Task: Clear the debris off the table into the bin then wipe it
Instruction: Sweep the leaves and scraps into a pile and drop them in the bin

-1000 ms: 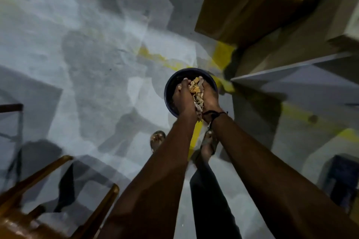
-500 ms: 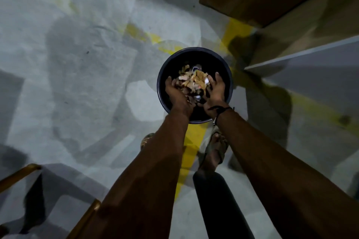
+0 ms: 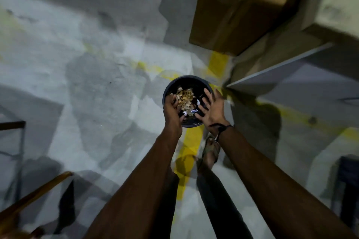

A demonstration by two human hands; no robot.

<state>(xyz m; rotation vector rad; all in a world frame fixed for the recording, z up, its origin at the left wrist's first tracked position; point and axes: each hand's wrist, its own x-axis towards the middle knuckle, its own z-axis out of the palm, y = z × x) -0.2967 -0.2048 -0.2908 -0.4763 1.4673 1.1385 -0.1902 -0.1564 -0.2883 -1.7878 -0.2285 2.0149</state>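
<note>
A round black bin [image 3: 191, 80] stands on the concrete floor below me. Tan and white debris [image 3: 186, 97] lies loose in its opening. My left hand [image 3: 172, 108] hovers over the bin's left side, fingers loosely cupped, with some scraps still against them. My right hand [image 3: 210, 107] is over the bin's right side, fingers spread and straight, holding nothing. A dark cord is tied round my right wrist.
A cardboard box [image 3: 239, 15] sits beyond the bin. A grey table edge [image 3: 279, 66] runs at the right. Yellow floor lines [image 3: 189, 147] cross under the bin. A wooden chair [image 3: 37, 192] is at lower left. My sandalled foot [image 3: 210, 151] stands near the bin.
My hands, pressed together round the pile of debris a second ago, have parted over the bin. The debris has dropped from between them.
</note>
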